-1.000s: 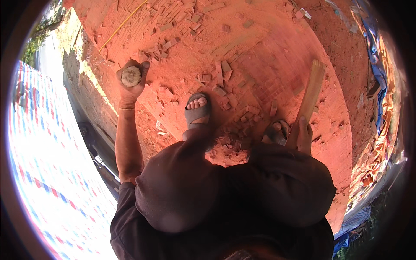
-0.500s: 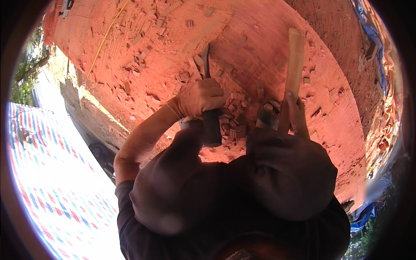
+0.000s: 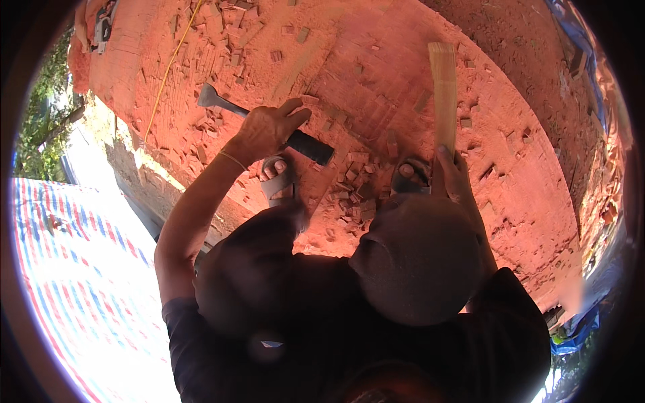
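- Holding a black-handled, grey-bladed chisel (image 3: 310, 147) in the left hand (image 3: 265, 129) with partly spread fingers.
- Clamping a flat pale-wood bar (image 3: 443, 91) in the right hand (image 3: 458, 178).
- Seemingly partway, with small brown blocks (image 3: 352, 176) already loose on orange-red ground (image 3: 379, 77); remainder unclear.

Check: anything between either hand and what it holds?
Nothing visible: the left hand is directly on the chisel, the right hand on the slat. Loose chips lie between the feet, clear of both.

Black short-sleeved top (image 3: 514, 329), dark trousers (image 3: 423, 269), sandals (image 3: 277, 183), thin wristband (image 3: 233, 160).
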### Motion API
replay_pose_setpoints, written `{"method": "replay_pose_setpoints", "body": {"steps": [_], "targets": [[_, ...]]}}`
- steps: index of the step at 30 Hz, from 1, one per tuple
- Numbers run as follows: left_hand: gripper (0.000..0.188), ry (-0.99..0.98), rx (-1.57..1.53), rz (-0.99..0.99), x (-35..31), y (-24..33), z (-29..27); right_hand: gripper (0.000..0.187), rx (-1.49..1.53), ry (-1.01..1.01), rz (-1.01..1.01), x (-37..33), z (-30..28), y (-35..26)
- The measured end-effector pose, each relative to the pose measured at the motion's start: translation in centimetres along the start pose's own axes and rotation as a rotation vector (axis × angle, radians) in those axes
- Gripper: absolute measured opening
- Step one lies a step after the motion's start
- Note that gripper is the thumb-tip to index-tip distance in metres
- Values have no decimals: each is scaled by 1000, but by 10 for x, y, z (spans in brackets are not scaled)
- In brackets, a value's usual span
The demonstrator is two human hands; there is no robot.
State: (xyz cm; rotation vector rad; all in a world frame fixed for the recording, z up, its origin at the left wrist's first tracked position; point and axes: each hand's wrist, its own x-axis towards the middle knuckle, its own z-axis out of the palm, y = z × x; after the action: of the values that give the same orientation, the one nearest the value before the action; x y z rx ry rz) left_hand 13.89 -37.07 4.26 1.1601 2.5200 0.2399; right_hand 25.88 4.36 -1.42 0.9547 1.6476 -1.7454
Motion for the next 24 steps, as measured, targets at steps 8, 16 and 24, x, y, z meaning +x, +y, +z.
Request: {"method": "replay_pose_setpoints", "body": {"steps": [8,16,24], "targets": [[55,41,-233,10,15,-38,80,48,-435,366,-107,-17,34,-11],[45,-389,-95,252,-28,-94,59,55,-555,319,-124,-82,112,-42],[70,65,27,84,59,-131,37,56,-919,295,11,-104,133,-45]]}}
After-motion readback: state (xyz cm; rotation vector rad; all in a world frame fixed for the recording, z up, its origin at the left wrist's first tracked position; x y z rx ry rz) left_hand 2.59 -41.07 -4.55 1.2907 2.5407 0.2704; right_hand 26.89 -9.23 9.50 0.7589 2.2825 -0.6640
